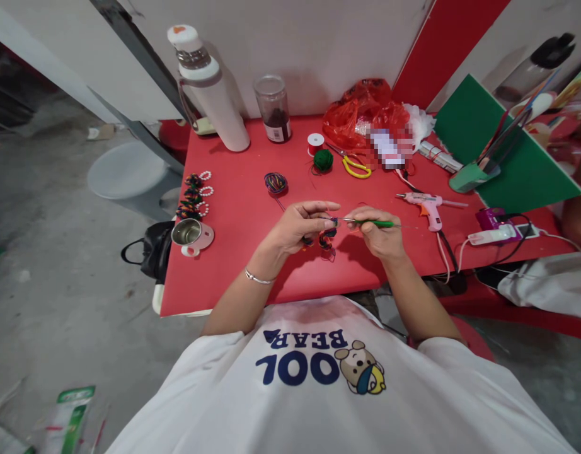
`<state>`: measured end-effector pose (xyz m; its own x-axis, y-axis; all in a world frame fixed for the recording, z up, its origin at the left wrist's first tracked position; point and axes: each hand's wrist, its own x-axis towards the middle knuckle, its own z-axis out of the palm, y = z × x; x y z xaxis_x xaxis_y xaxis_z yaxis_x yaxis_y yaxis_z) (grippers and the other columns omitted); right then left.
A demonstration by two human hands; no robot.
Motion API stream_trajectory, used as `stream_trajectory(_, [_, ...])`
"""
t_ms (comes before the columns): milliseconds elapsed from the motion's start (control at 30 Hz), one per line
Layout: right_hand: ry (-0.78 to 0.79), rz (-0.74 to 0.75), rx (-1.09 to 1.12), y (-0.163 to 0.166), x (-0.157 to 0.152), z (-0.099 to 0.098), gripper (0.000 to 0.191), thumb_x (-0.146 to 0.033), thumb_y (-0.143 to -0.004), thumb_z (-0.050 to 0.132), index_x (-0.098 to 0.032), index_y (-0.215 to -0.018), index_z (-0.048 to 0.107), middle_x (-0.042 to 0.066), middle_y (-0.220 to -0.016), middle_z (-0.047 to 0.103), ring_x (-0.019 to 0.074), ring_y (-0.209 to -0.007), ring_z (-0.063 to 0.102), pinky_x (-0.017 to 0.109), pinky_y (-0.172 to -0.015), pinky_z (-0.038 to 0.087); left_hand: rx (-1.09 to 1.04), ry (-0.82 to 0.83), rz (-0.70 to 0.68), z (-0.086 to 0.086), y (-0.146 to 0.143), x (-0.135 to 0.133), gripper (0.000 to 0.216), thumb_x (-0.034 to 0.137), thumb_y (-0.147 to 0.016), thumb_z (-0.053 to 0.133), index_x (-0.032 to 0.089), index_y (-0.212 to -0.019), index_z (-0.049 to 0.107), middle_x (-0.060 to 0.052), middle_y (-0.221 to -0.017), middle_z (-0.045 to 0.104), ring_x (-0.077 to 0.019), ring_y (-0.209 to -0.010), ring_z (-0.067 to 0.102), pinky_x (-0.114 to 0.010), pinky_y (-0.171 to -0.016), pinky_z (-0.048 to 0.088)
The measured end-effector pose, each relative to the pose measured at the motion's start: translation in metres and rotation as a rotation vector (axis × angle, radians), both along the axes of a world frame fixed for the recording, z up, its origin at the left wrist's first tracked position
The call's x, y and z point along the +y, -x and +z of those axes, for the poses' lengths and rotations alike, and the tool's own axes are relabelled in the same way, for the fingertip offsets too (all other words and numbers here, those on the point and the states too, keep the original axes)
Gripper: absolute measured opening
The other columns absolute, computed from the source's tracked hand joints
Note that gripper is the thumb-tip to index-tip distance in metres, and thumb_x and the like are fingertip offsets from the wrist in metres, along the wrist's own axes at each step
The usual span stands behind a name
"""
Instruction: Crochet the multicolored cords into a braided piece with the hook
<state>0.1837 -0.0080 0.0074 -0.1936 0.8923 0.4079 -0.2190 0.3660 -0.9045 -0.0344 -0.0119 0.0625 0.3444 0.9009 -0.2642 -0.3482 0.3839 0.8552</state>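
Observation:
My left hand (300,226) pinches a small multicoloured crochet piece (327,238), dark with orange and red strands, which curls down below the fingers. In my right hand (381,238) is a crochet hook with a green handle (383,223); its metal tip points left and meets the piece near my left fingertips. A ball of dark multicoloured yarn (276,183) lies just beyond my left hand, and a strand runs from it toward that hand. Exact stitches are too small to make out.
On the red table (234,252) stand a white flask (219,107), a jar (273,113) and a metal cup (192,236). Green yarn (323,160), yellow-handled scissors (356,167) and a red bag (351,104) lie behind. A pink glue gun (427,207) and cables are at right, near another person's arm.

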Motion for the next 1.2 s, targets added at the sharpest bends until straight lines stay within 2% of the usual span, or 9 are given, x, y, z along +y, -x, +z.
stream_trajectory(200, [-0.122, 0.056, -0.068, -0.009, 0.004, 0.007, 0.015, -0.042, -0.088, 0.085, -0.038, -0.103, 0.086, 0.002, -0.101, 0.085, 0.0191, -0.089, 0.079, 0.038, -0.084, 0.068, -0.010, 0.033, -0.047, -0.003, 0.002, 0.002, 0.050, 0.020, -0.052, 0.101, 0.014, -0.099, 0.084, -0.006, -0.073, 0.076, -0.0049, -0.046, 0.051, -0.019, -0.041, 0.017])
stream_trajectory(400, [-0.223, 0.093, -0.176, -0.020, 0.006, 0.017, 0.022, -0.030, -0.087, 0.087, -0.039, -0.107, 0.086, 0.002, -0.107, 0.086, 0.0196, -0.095, 0.081, 0.037, -0.088, 0.065, 0.005, 0.025, -0.108, -0.006, 0.005, 0.004, 0.049, 0.018, -0.054, 0.098, 0.013, -0.100, 0.084, -0.007, -0.074, 0.078, -0.0080, -0.048, 0.060, -0.018, -0.040, 0.020])
stream_trajectory(500, [-0.223, 0.112, -0.213, -0.024, 0.006, 0.023, 0.022, -0.030, -0.085, 0.088, -0.039, -0.105, 0.086, 0.002, -0.105, 0.086, 0.0200, -0.093, 0.081, 0.037, -0.088, 0.065, 0.029, -0.005, -0.123, -0.006, 0.005, 0.005, 0.049, 0.017, -0.055, 0.097, 0.013, -0.101, 0.084, -0.007, -0.074, 0.078, -0.0109, -0.053, 0.066, -0.017, -0.043, 0.030])
stream_trajectory(633, [-0.192, 0.125, -0.237, -0.025, 0.006, 0.029, 0.015, -0.036, -0.084, 0.090, -0.035, -0.098, 0.088, 0.004, -0.100, 0.086, 0.0207, -0.089, 0.081, 0.038, -0.088, 0.066, 0.084, -0.067, -0.145, -0.006, 0.006, 0.005, 0.049, 0.017, -0.056, 0.095, 0.011, -0.103, 0.083, -0.005, -0.074, 0.077, -0.0134, -0.059, 0.070, -0.021, -0.056, 0.050])
stream_trajectory(767, [-0.181, 0.124, -0.203, -0.025, 0.004, 0.029, 0.014, -0.038, -0.086, 0.087, -0.033, -0.100, 0.088, 0.005, -0.096, 0.086, 0.0206, -0.088, 0.081, 0.036, -0.085, 0.065, 0.178, -0.135, -0.167, -0.007, 0.007, 0.006, 0.049, 0.020, -0.060, 0.094, 0.011, -0.107, 0.083, -0.006, -0.077, 0.077, -0.0149, -0.066, 0.073, -0.023, -0.063, 0.056])
stream_trajectory(933, [-0.082, 0.053, -0.158, -0.026, 0.002, 0.023, 0.013, -0.042, -0.090, 0.083, -0.032, -0.096, 0.087, 0.004, -0.090, 0.085, 0.0190, -0.082, 0.080, 0.033, -0.079, 0.065, 0.240, -0.180, -0.157, -0.007, 0.006, 0.006, 0.048, 0.022, -0.062, 0.093, 0.012, -0.107, 0.083, -0.006, -0.078, 0.078, -0.0158, -0.066, 0.074, -0.024, -0.063, 0.056])
stream_trajectory(1033, [0.100, 0.022, -0.050, -0.021, 0.002, 0.016, 0.022, -0.051, -0.086, 0.085, -0.029, -0.090, 0.086, 0.003, -0.083, 0.084, 0.0165, -0.071, 0.077, 0.030, -0.068, 0.065, 0.243, -0.181, -0.116, -0.005, 0.003, 0.004, 0.046, 0.021, -0.060, 0.093, 0.012, -0.104, 0.084, -0.007, -0.077, 0.078, -0.0157, -0.065, 0.073, -0.023, -0.061, 0.056])
stream_trajectory(1133, [0.322, -0.040, 0.094, -0.004, -0.003, 0.005, 0.035, -0.060, -0.077, 0.089, -0.026, -0.084, 0.084, 0.001, -0.077, 0.081, 0.0142, -0.062, 0.073, 0.027, -0.061, 0.063, 0.268, -0.197, -0.018, -0.005, -0.005, 0.003, 0.046, 0.020, -0.060, 0.092, 0.011, -0.105, 0.084, -0.006, -0.076, 0.078, -0.0138, -0.061, 0.070, -0.022, -0.057, 0.054])
stream_trajectory(1200, [0.376, -0.099, 0.134, 0.011, -0.009, -0.002, 0.040, -0.064, -0.074, 0.089, -0.026, -0.086, 0.083, 0.001, -0.075, 0.080, 0.0135, -0.059, 0.071, 0.027, -0.060, 0.062, 0.294, -0.221, 0.082, -0.009, -0.014, 0.002, 0.045, 0.018, -0.062, 0.090, 0.011, -0.106, 0.084, -0.005, -0.076, 0.078, -0.0128, -0.061, 0.068, -0.022, -0.056, 0.053])
